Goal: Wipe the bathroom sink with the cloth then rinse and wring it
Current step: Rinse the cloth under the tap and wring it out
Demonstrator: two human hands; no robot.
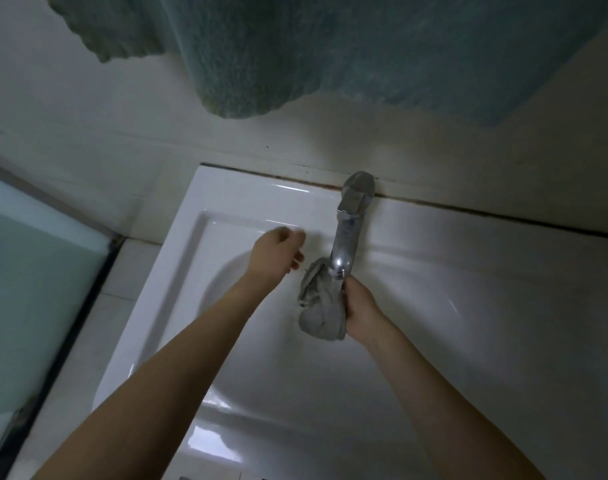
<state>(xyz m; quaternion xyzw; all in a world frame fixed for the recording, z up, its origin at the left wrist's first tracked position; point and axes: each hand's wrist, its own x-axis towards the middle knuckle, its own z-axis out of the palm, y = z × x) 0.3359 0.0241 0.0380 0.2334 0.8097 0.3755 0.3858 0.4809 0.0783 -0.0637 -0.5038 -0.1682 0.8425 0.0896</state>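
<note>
The white bathroom sink (468, 306) fills the lower right of the head view. A chrome faucet (347, 237) reaches out from the back edge over the basin. A bunched grey cloth (318, 306) hangs right under the spout, with my right hand (361, 313) gripping it from the right side. My left hand (276, 254) hovers over the basin's back left, a little left of the cloth and apart from it, its fingers loosely curled and blurred, with nothing in it.
A teal towel (330, 53) hangs from above against the white tiled wall (88, 116) behind the sink. A frosted glass panel with a dark frame (36, 271) stands to the left of the sink.
</note>
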